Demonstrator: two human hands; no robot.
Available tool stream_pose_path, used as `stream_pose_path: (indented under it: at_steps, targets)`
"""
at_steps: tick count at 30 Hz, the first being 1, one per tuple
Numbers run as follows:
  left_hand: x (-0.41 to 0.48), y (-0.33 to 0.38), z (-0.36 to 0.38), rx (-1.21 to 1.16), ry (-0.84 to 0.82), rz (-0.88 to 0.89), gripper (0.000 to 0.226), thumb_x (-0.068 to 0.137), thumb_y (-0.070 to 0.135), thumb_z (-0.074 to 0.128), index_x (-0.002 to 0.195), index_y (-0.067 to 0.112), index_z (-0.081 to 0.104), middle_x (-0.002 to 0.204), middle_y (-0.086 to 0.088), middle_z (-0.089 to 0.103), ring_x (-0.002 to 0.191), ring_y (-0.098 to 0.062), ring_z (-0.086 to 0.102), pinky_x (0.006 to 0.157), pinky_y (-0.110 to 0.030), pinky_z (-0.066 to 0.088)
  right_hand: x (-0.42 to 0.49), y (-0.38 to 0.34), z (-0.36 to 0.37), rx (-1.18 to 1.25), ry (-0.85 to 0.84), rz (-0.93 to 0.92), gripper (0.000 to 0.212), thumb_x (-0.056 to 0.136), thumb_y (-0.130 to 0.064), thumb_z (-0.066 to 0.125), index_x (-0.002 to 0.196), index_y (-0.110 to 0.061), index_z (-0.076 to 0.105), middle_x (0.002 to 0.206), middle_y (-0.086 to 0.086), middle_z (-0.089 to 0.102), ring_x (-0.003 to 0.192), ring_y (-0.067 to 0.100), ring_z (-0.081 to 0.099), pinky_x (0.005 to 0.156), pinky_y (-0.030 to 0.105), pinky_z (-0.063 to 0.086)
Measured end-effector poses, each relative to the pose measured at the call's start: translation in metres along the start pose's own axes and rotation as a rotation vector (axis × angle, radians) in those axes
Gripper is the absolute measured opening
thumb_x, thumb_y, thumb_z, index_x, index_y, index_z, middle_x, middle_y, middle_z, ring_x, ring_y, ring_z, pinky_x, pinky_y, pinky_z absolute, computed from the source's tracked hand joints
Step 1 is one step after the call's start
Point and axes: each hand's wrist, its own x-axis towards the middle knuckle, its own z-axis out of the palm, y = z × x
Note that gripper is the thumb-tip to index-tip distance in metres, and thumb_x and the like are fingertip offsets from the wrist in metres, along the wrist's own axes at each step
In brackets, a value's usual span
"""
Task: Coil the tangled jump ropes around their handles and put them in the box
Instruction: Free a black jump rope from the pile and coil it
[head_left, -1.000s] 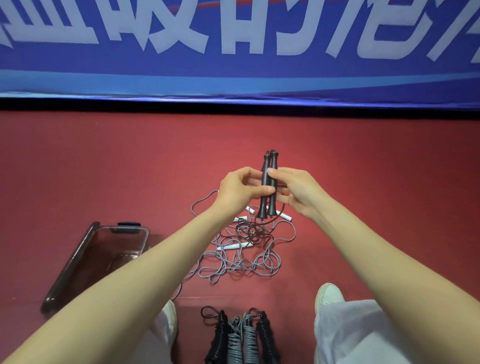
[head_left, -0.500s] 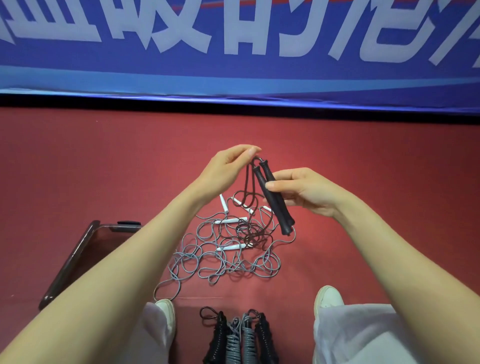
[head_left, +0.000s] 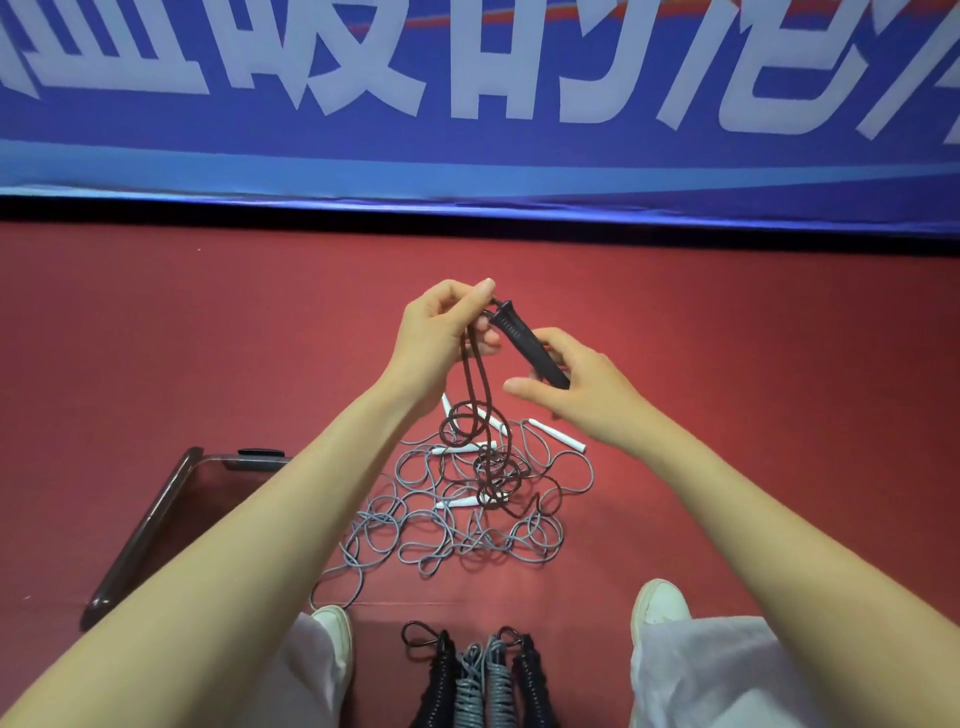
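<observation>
In the head view, a pair of black handles (head_left: 524, 345) is held together at a tilt in the right hand (head_left: 587, 400), whose fingers are curled round the lower end while the thumb is stretched out beneath. The dark rope (head_left: 475, 384) is pinched close to the handles' top end by the left hand (head_left: 441, 332), its fingers bent round the cord. Both hands are raised above the red floor (head_left: 208, 338). From that pinch two strands of the dark rope hang down to a loose clump of loops lying on the tangled grey ropes (head_left: 467, 535), among which several white handles (head_left: 558, 437) are scattered. The box (head_left: 145, 525) is seen to the left, partly hidden by the left forearm, and its contents cannot be made out. Coiled bundles (head_left: 483, 680), black and grey, lie between the shoes at the lower edge, outside the box. The step in hand is judged to be the start of winding the dark rope round its paired handles, since no turns are seen on them. For the next move, the cord would need to be drawn across the handles under light tension and laid turn beside turn, with the slack lifted free so that no grey loop is dragged up.
</observation>
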Motion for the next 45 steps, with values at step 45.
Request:
stream_pose_path:
  at_steps: [45]
  targets:
    - [-0.036,0.008,0.029,0.134,-0.246,-0.336,0.005,0.088,0.005,0.065,0.087,0.009,0.062,0.070,-0.002,0.063,0.057,-0.006,0.064,0.053,-0.016,0.050,0.031,-0.014,0.008,1.066,0.678,0.133,0.023,0.095,-0.035,0.057,0.087,-0.013,0.059,0.056,-0.002,0.043,0.035,0.006,0.031,0.036,0.021,0.022]
